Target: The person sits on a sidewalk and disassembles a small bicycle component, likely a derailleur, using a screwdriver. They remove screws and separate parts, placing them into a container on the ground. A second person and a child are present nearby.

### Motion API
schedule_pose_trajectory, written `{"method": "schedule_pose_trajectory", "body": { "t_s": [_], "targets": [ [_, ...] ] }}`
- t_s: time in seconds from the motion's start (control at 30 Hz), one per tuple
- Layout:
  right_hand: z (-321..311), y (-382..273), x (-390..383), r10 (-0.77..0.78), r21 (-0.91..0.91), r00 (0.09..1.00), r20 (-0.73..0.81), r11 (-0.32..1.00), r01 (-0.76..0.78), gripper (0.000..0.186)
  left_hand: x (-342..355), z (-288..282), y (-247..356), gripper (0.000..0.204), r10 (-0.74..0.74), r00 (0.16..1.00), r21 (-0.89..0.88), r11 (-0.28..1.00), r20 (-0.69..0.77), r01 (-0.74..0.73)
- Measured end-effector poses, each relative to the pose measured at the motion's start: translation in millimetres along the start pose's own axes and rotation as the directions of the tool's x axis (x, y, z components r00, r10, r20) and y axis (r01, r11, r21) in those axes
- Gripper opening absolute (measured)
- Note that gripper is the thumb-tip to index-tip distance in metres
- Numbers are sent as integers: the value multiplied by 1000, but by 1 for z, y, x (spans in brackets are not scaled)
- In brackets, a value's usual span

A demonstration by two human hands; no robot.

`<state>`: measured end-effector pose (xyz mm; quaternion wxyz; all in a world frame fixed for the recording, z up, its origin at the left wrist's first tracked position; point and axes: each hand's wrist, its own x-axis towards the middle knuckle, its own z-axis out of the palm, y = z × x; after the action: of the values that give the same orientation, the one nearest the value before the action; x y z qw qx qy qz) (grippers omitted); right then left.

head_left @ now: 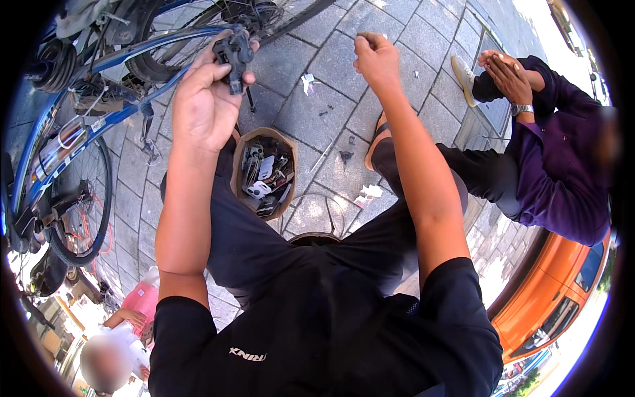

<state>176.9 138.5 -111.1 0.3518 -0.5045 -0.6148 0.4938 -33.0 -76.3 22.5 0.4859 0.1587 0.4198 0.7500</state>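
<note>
Our left hand (202, 109) was clamped, thumb against fingertips, on a black mechanical part (235, 54), raised beside the blue bicycle (116, 120) and farther out from us than the tub (268, 132) of loose parts (259, 175). Our right hand (378, 63) was well apart from it, above the paving (317, 59), fingers curled in; we could not tell whether they pinched anything small.

As we judged it, handling the part well called for a firm fingertip grip on its solid body, with its faces turned to the light and any moving bits left free.

The part looked compact, angular and dark all over, with a narrower end toward us; its finer details were too small to make out.

Farther right, a person in a purple shirt (555, 182) had both hands together, near an orange vehicle (546, 291).
</note>
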Motion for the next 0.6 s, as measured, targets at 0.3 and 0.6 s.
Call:
{"method": "schedule_pose_trajectory", "body": {
  "t_s": [0.3,0.6],
  "targets": [
    [-28,282,-105,716,-205,695,-69,672,-712,32,5,-3,2,59,-89,996,44,995,-23,90],
    [-12,301,-187,664,-835,731,156,484,-261,64,12,13,-14,64,-145,988,101,983,-62,150]
  ]
}}
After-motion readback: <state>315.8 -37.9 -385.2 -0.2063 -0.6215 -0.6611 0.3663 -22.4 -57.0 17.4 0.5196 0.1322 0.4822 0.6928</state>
